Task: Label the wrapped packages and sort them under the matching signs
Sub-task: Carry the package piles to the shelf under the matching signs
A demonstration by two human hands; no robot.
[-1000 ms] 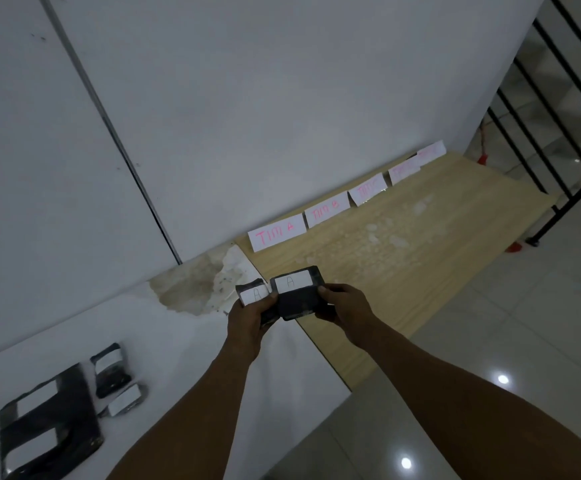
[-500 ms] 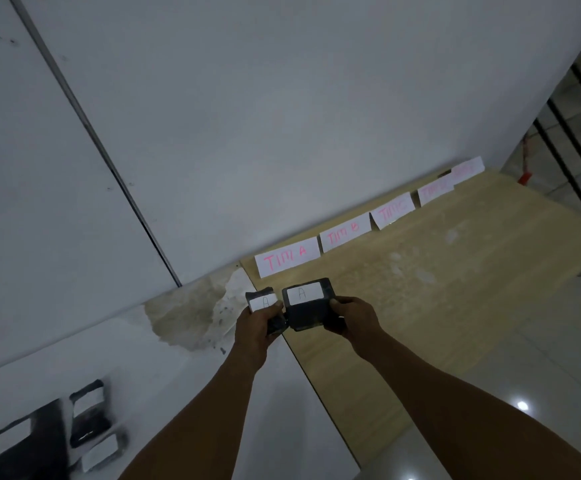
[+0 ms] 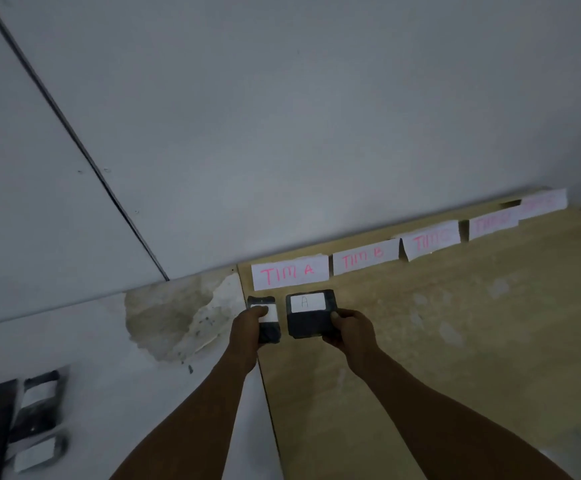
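The left hand point(image 3: 247, 323) grips a small black package point(image 3: 267, 318), and the right hand point(image 3: 351, 329) grips a bigger black package point(image 3: 310, 315) (its white label reads "A"). Both packages sit on the wooden bench point(image 3: 455, 323) just beyond the hands, right below the "TIM A" sign point(image 3: 289, 276).

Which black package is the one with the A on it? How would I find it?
Look at the wooden board along the wall, then the TIM A sign at its left end. Just below it, the right hand holds the bigger package; its white label shows an A, unlike the smaller package beside it.
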